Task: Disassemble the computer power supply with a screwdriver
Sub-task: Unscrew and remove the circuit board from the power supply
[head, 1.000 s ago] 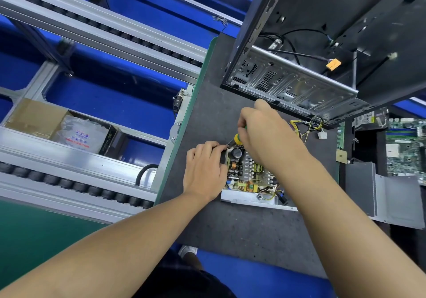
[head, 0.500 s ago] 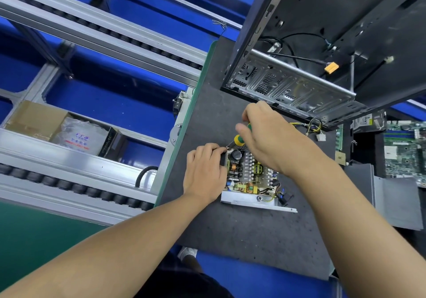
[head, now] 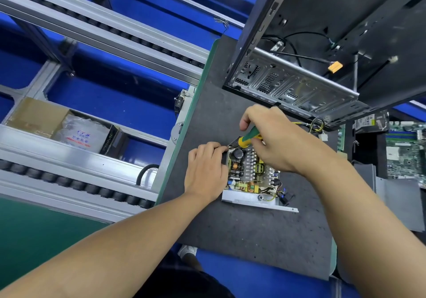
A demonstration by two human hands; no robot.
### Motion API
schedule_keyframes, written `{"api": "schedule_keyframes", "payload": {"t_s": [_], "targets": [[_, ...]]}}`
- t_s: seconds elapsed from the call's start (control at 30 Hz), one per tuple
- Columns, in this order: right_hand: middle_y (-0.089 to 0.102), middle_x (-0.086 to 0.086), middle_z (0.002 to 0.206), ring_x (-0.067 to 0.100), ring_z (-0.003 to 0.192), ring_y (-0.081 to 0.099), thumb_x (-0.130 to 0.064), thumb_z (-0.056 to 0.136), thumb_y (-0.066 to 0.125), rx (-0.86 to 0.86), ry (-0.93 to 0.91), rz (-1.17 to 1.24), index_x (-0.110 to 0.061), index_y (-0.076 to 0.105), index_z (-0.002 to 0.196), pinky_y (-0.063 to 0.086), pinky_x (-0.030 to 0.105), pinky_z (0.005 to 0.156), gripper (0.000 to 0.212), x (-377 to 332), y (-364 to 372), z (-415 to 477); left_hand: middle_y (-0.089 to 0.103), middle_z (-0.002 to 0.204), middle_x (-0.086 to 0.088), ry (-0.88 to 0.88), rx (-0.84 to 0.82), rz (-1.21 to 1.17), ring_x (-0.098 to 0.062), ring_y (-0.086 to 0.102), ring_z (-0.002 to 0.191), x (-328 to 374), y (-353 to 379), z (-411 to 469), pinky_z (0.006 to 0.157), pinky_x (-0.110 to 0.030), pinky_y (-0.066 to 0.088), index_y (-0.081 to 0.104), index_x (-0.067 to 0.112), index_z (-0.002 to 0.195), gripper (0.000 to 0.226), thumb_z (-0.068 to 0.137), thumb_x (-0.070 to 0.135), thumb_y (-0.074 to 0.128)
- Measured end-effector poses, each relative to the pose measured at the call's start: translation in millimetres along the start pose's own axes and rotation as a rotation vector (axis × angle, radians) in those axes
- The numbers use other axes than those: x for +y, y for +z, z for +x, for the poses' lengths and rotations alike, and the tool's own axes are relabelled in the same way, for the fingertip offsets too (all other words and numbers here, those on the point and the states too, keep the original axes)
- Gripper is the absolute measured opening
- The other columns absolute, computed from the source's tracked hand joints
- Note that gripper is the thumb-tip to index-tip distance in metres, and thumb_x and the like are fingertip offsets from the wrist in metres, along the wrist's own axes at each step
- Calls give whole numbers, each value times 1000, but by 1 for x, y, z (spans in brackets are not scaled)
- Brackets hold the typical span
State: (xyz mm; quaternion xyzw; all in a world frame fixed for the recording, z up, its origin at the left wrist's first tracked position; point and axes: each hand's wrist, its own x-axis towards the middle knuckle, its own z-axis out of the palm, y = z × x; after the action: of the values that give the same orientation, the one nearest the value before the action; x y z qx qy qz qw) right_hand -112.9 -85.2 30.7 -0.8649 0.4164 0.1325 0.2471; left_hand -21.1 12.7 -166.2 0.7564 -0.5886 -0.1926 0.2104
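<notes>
The opened power supply (head: 250,182) lies on the dark mat, its circuit board with capacitors, coils and heat-sink fins exposed in a shallow metal tray. My right hand (head: 274,141) grips a green and yellow screwdriver (head: 247,139), its tip pointing down at the board's far-left corner; the tip itself is hidden. My left hand (head: 206,171) holds the left side of the supply with fingers curled against its edge. Yellow and black wires (head: 315,125) trail from the supply toward the back.
An empty computer case (head: 311,72) stands open behind the supply. A motherboard (head: 405,152) and a grey metal cover (head: 396,203) lie at the right. Roller conveyor rails (head: 92,32) run at the left, with a cardboard box (head: 39,118) below them.
My right hand has shifted slightly, so more of the screwdriver's green handle shows. The left hand stays on the supply's left side.
</notes>
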Motion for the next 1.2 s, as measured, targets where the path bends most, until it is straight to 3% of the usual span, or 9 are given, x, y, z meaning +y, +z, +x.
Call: {"api": "schedule_keyframes", "payload": {"t_s": [0.13,0.27,0.43,0.63,0.77,0.83,0.93,1.03,1.2], "targets": [[39,3,106,27,81,47,-22,101,39,138,-34,-314,-11,41,112,35,39,65,16,-6,5,-1,55,118,6,4,8,-10,-14,48,109,1,-1,0,97,-36,34,62,22,122,51,84,29,31],[38,3,98,28,56,40,-34,104,34,184,99,-536,-12,32,110,17,31,46,23,-13,10,-3,56,118,6,4,12,-5,-14,49,108,0,-1,-1,96,-36,35,63,22,122,51,83,29,31],[42,4,107,26,77,50,-14,94,59,125,75,-250,-13,38,109,44,41,64,26,-11,6,-1,55,116,6,3,22,-11,-14,48,107,0,1,-1,95,-34,32,63,22,121,49,83,28,32],[43,-7,103,17,95,42,3,85,50,-21,99,101,-30,41,102,34,22,67,38,-8,1,1,55,117,6,14,19,-6,-14,47,107,0,2,-1,95,-35,33,62,22,120,47,83,29,34],[43,-2,112,22,104,44,-30,98,51,40,92,-70,-22,42,112,41,39,83,18,-5,1,2,54,117,7,17,13,-3,-13,48,107,-1,2,-1,95,-33,30,61,23,118,44,83,28,35],[41,1,110,28,92,49,-43,103,37,124,107,-223,-15,39,112,45,43,75,29,-7,5,0,54,116,8,18,7,-1,-13,48,107,-1,2,-1,95,-33,32,61,23,117,43,84,29,34],[39,4,102,33,70,51,-38,105,31,188,105,-329,-13,34,107,38,38,58,25,-13,9,1,54,116,8,14,6,-5,-13,48,107,-2,3,0,96,-33,33,61,24,116,43,83,29,33],[43,8,107,32,77,55,-21,102,45,160,70,-343,-10,38,111,40,38,62,16,-12,8,2,55,115,9,12,11,-5,-12,48,106,-1,3,-1,95,-32,32,61,24,115,43,83,28,33],[41,-5,102,20,92,41,-6,92,49,56,101,76,-28,42,103,38,35,73,26,-6,6,-6,55,115,8,12,14,-17,-13,48,107,0,2,-1,96,-33,32,62,24,114,43,82,28,33]]}}
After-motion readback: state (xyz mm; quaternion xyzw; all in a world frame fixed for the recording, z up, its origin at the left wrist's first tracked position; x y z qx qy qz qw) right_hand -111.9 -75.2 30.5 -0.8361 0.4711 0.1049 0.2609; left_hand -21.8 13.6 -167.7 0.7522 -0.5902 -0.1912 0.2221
